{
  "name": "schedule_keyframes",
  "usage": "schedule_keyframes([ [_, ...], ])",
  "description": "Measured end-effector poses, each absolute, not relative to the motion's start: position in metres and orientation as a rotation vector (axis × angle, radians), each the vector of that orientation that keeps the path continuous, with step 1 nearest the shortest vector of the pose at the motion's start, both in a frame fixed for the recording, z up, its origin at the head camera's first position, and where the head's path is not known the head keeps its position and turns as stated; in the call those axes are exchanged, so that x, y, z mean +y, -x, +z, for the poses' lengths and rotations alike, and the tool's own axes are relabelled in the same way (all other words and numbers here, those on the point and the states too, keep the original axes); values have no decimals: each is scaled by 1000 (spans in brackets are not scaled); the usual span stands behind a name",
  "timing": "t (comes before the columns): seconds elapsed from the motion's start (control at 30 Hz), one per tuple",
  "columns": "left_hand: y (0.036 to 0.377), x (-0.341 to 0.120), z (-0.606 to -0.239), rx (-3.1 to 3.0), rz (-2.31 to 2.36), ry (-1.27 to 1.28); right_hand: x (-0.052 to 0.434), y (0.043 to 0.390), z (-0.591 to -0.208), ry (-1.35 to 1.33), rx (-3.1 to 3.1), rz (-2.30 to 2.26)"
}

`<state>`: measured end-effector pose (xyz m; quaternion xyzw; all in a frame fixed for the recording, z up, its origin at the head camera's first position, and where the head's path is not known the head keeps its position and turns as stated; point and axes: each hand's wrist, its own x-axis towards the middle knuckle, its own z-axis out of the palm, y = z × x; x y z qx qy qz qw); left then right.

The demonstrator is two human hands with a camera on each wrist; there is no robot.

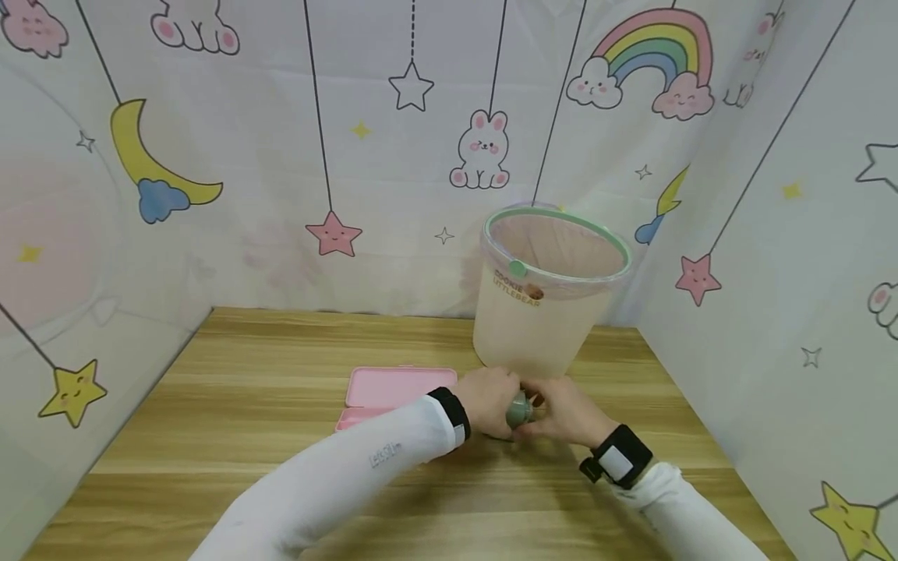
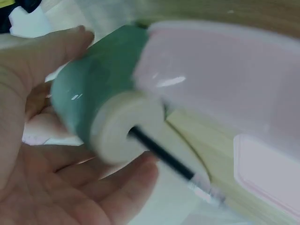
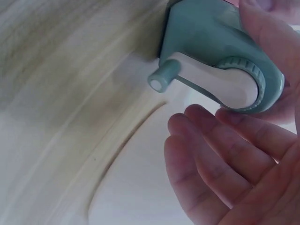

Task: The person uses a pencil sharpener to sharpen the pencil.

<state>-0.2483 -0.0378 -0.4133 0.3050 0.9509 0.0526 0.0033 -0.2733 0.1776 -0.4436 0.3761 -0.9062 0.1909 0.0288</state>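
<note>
Between both hands is a green hand-crank pencil sharpener (image 1: 519, 411). The left hand (image 1: 489, 399) grips its body, thumb on one side and fingers below. In the left wrist view, a dark pencil (image 2: 164, 157) with a silver end sticks out of the sharpener's pale round face. Curled about the crank side is the right hand (image 1: 567, 411), its thumb along the body and its fingertips close under the knob. The white crank arm (image 3: 218, 84) with its green handle shows in the right wrist view.
Just behind the hands stands a cream waste bin (image 1: 536, 327) with a green rim and a clear liner. An open pink pencil case (image 1: 400, 383) lies on the wooden table (image 1: 266, 389), left of the hands and partly behind the left forearm. Patterned cloth walls surround the table.
</note>
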Motion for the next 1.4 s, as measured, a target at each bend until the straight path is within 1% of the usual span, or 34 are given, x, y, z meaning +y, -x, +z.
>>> schedule_keyframes([
  [0.17, 251, -64, -395, 2878, 325, -896, 173, 271, -439, -1122, -2783, 583],
  [0.3, 253, -84, -385, 2852, 380, -836, 165, 272, -437, -1156, -2745, 554],
  [0.4, 257, -96, -386, 2860, 378, -834, 160, 273, -435, -1220, -2696, 525],
  [0.53, 258, -105, -397, 2882, 298, -883, 154, 275, -436, -1291, -2648, 479],
  [0.8, 257, -110, -413, 2866, 330, -1035, 152, 276, -437, -1319, -2649, 469],
  [1.1, 257, -109, -418, 2895, 334, -1005, 148, 276, -435, -1321, -2666, 424],
  [1.4, 259, -104, -422, 2933, 286, -1024, 148, 279, -437, -1395, -2623, 429],
])
